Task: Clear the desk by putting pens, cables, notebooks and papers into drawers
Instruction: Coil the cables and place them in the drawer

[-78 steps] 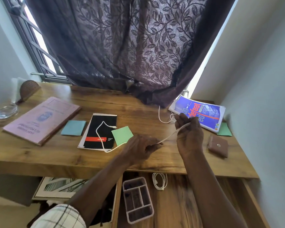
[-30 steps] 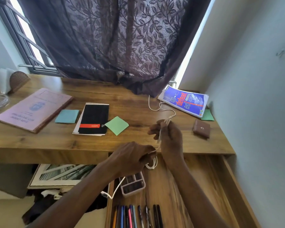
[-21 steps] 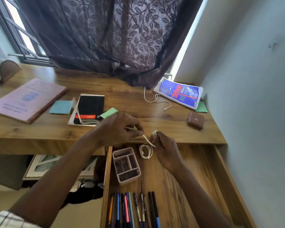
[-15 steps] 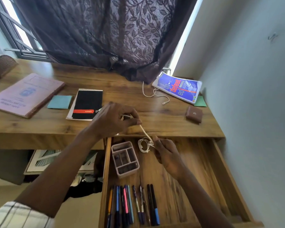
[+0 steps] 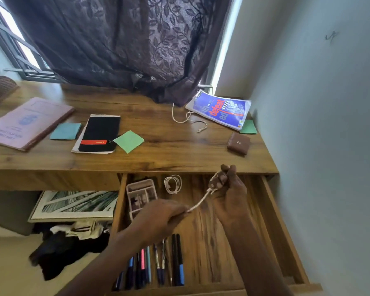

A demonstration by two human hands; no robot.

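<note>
Winding is nearly done: the fingers (image 5: 231,170) of the right hand (image 5: 228,192) are curled, with several loops of the white cable (image 5: 199,202) wrapped round them and the thumb bearing on the bundle. Only a short run of it is left, pulled tight down to the left hand (image 5: 160,216), whose fingers are closed round the free end (they are tucked under the blurred back of the hand, so I cannot see just how they pinch it).

A couple of seconds ago this same cable trailed across the black notepad (image 5: 98,133) and the green sticky note (image 5: 128,141). Now it is wholly off the desk (image 5: 169,150) and held over the open drawer (image 5: 203,236), so I'd judge it needs only a last turn and a set-down.

Just beyond the hands, a coiled cable (image 5: 173,184) already lies on the drawer floor beside the divided organiser tray (image 5: 140,196), and a row of pens (image 5: 154,265) fills the near end.

Up on the desk there is plenty left for the task:
- a loose charging cable (image 5: 188,120) by the blue magazine (image 5: 221,111)
- the pink book (image 5: 28,122)
- a blue sticky note (image 5: 66,130)
- a green paper (image 5: 248,127) poking out near the brown wallet (image 5: 238,143)
</note>
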